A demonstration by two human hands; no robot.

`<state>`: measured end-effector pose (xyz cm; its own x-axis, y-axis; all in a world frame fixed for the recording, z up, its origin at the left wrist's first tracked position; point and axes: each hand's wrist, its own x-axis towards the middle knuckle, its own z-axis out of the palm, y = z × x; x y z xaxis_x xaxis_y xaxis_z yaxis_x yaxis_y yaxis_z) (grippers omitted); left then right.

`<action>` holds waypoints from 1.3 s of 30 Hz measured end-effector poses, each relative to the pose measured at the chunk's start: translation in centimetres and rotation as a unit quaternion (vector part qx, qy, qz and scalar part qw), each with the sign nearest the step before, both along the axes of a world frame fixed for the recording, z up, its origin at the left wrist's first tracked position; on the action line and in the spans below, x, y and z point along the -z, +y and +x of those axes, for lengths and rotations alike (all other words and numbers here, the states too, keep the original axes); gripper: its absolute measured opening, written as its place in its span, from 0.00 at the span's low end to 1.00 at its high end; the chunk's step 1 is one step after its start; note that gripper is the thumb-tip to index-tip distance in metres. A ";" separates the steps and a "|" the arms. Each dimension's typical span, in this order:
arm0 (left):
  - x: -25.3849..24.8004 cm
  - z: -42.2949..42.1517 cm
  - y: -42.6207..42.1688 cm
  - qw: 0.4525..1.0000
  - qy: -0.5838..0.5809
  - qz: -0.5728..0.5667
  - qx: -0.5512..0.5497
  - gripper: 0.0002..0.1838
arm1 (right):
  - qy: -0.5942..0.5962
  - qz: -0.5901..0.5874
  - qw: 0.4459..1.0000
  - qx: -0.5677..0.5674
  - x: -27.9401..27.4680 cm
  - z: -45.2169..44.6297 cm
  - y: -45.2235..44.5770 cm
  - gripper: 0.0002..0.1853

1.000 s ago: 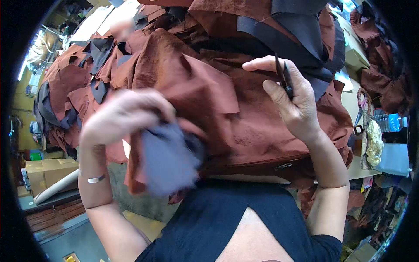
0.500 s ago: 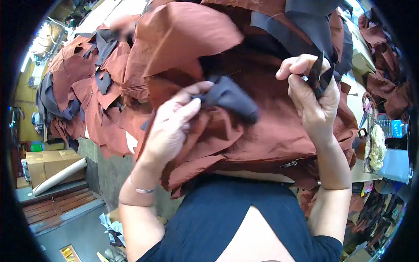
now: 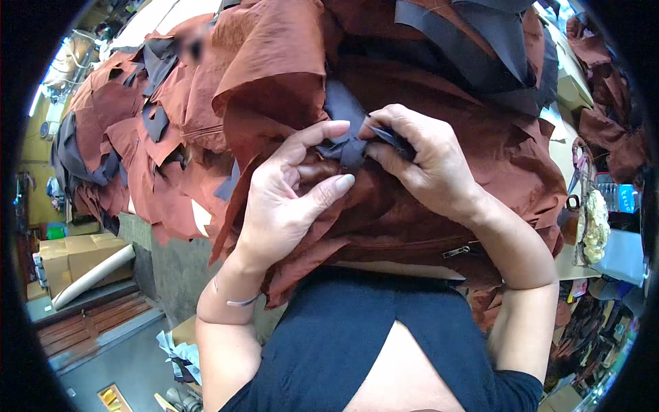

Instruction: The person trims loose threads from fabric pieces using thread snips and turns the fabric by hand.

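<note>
Rust-red fabric (image 3: 439, 206) with a zip lies heaped before me. A dark grey fabric piece (image 3: 350, 117) sits over its middle, partly covered by my fingers. My left hand (image 3: 281, 196) is at this piece's left side, thumb and index finger apart; its other fingers are curled and partly hidden. On the right, my right hand (image 3: 429, 154) is closed around small black thread snips (image 3: 390, 139). Its thumb and index fingertips meet the grey piece's edge. The snips' tips are too hidden to make out.
More rust and dark grey cut pieces (image 3: 123, 117) are heaped at the left. A zip pull (image 3: 456, 252) hangs near the front edge. On the right are a water bottle (image 3: 626, 199) and scissors (image 3: 580, 154). A cardboard box (image 3: 79, 254) stands lower left.
My right hand has come left and down with the snips to the grey piece. My left thumb and index finger have parted from it. The large rust flap has dropped to the left.
</note>
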<state>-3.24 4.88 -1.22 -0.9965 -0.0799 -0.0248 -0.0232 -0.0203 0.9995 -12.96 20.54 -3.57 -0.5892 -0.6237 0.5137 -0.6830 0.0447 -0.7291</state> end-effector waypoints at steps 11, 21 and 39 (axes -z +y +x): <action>-2.3 1.2 -1.9 0.993 -0.081 0.083 0.035 0.20 | -0.042 0.005 0.998 -0.038 -1.4 0.7 -0.7 0.11; -1.2 1.8 -1.4 0.996 -0.077 0.033 0.030 0.17 | -0.109 0.038 0.992 -0.051 0.1 0.9 -0.7 0.10; -0.6 1.6 -1.4 0.979 -0.172 0.089 0.068 0.25 | 0.115 0.143 0.983 -0.023 -1.3 3.6 2.2 0.21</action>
